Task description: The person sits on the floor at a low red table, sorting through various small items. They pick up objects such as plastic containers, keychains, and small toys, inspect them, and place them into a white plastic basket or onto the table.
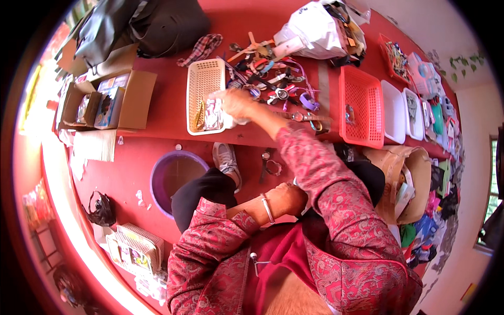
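My right hand [239,103] reaches over the right rim of a cream plastic basket [191,89]; its fingers are blurred, with something pale and see-through beside them. In the basket lie small clear packets [213,114] and a gold-coloured item [199,115]. A heap of wristwatches [282,94] and straps lies just right of this hand. My left hand [290,199], with a bangle [267,209] at its wrist, rests closed near my lap under the right forearm. What it holds, if anything, is hidden.
Left stands an open cardboard box [137,100]; below it, a purple bucket [160,181]. Dark bags [168,26] and a white plastic bag [315,31] lie at the back. Right are a red basket [362,126], white trays [392,113] and a carton [420,184]. A watch [265,157] lies below the ledge.
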Demonstrator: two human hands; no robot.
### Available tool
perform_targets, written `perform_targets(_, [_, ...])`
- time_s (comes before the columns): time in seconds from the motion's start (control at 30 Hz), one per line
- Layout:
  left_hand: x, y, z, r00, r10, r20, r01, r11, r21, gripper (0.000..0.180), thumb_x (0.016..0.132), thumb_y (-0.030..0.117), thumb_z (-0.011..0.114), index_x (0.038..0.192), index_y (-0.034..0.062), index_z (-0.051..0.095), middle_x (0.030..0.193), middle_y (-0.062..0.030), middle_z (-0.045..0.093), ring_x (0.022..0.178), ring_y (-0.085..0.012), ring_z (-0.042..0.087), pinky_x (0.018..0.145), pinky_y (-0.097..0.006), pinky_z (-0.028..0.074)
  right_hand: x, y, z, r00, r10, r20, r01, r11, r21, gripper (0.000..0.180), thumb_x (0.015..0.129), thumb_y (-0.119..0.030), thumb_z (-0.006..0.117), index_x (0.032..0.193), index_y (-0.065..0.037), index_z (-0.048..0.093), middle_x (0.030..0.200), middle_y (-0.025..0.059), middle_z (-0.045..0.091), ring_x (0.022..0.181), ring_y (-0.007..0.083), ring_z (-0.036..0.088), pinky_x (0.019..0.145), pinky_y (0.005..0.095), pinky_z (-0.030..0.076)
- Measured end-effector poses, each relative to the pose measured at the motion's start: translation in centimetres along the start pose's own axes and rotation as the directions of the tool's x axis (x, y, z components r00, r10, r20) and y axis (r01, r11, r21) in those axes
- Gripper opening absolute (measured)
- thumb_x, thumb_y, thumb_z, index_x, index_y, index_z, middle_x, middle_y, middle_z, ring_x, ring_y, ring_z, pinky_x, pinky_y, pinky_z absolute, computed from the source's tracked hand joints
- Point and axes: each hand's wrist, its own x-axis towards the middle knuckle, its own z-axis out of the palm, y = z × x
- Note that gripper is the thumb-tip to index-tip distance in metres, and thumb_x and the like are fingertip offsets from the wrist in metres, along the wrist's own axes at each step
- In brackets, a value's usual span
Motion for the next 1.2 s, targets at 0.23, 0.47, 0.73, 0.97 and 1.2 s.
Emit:
perform_targets(0.23, [0.1, 0.4, 0.7, 0.997, 0.026, -0.077, -0.018, 0.994, 0.110, 0.020, 0.076, 0.020, 0.056, 0.084, 0.0059, 0.068, 0.084, -0.0137, 0.065, 0.082, -0.0315, 0.063, 0.068, -0.039, 0.051, -7.6, 15.7, -11.3, 0.933, 0.358, 0.042, -0.360, 0.933, 0.029, 0.027, 0.077, -0.026, 0.055, 0.066, -0.003, 0.066, 0.062, 0.0110, 0.062, 0.056, 0.0179, 0.059, 0.055, 0.0314, 0.047])
perform_targets(0.47, [1.7, 0.0, 1.7, 0.975, 0.121, -0.188, -0.062, 0.955, 0.291, 0.014, 0.074, 0.018, 0.058, 0.078, 0.0095, 0.068, 0.076, -0.0100, 0.065, 0.072, -0.0244, 0.066, 0.055, -0.035, 0.052, -10.5, 14.2, -7.1, 0.874, 0.466, -0.134, -0.485, 0.839, -0.246, 0.016, 0.068, -0.018, 0.061, 0.066, -0.002, 0.063, 0.075, 0.0167, 0.063, 0.075, 0.0325, 0.062, 0.067, 0.0451, 0.048])
perform_targets(0.73, [2.7, -0.2, 1.2, 0.972, -0.021, -0.236, 0.072, 0.975, 0.209, 0.016, 0.075, 0.023, 0.060, 0.074, 0.0085, 0.067, 0.071, -0.0087, 0.065, 0.069, -0.0230, 0.066, 0.054, -0.033, 0.052, -7.5, 14.5, -3.0, 0.865, 0.401, -0.301, -0.486, 0.818, -0.307, 0.029, 0.071, -0.019, 0.064, 0.095, -0.004, 0.055, 0.072, 0.0169, 0.063, 0.071, 0.0342, 0.063, 0.062, 0.0450, 0.048])
perform_targets(0.97, [2.7, -0.3, 1.2, 0.965, -0.024, -0.261, 0.084, 0.972, 0.221, 0.017, 0.075, 0.024, 0.061, 0.073, 0.0075, 0.066, 0.071, -0.0093, 0.064, 0.066, -0.0228, 0.065, 0.054, -0.033, 0.051, -7.2, 14.0, -7.6, 0.754, 0.513, -0.410, -0.544, 0.837, 0.047, 0.025, 0.066, -0.027, 0.071, 0.074, -0.006, 0.061, 0.071, 0.0174, 0.063, 0.067, 0.0278, 0.063, 0.061, 0.0386, 0.048])
perform_targets(1.2, [1.9, -1.1, -1.5, 0.894, 0.038, -0.446, 0.178, 0.885, 0.431, 0.012, 0.071, 0.017, 0.055, 0.070, 0.0102, 0.065, 0.069, -0.0084, 0.064, 0.063, -0.0211, 0.064, 0.046, -0.034, 0.049, -7.9, 11.5, -17.7, 0.919, 0.344, -0.193, -0.206, 0.836, 0.509, 0.034, 0.064, -0.030, 0.074, 0.072, 0.001, 0.064, 0.061, 0.0061, 0.059, 0.058, 0.0129, 0.053, 0.057, 0.0310, 0.043])
